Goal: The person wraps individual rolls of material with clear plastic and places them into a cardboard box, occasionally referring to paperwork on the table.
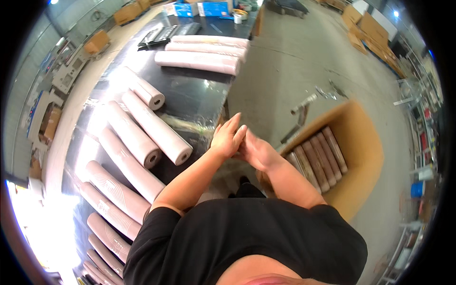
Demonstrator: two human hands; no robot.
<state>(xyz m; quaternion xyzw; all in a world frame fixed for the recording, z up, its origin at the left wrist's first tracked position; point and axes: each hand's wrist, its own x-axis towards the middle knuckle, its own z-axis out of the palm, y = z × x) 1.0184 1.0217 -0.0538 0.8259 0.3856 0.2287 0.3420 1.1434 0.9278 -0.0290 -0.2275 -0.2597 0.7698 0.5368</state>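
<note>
My left hand (229, 137) and my right hand (256, 151) meet in front of my body, palms close together and fingers stretched out. Neither holds anything that I can see; the right one is slightly blurred. To the left lie several rolled pinkish mats (159, 128) on a black table (197, 99), some in clear wrap. Three more rolled mats (198, 60) lie side by side farther along it. On my right stands an open cardboard box (363, 156), with several wrapped brownish rolls (319, 159) inside.
Black plastic packaging (168, 34) lies beyond the far rolls. Blue boxes (213, 8) and a white tub (238, 17) stand at the table's far end. A metal-looking stand (300, 116) is on the floor behind the cardboard box. Flattened cardboard (373, 33) leans at the far right.
</note>
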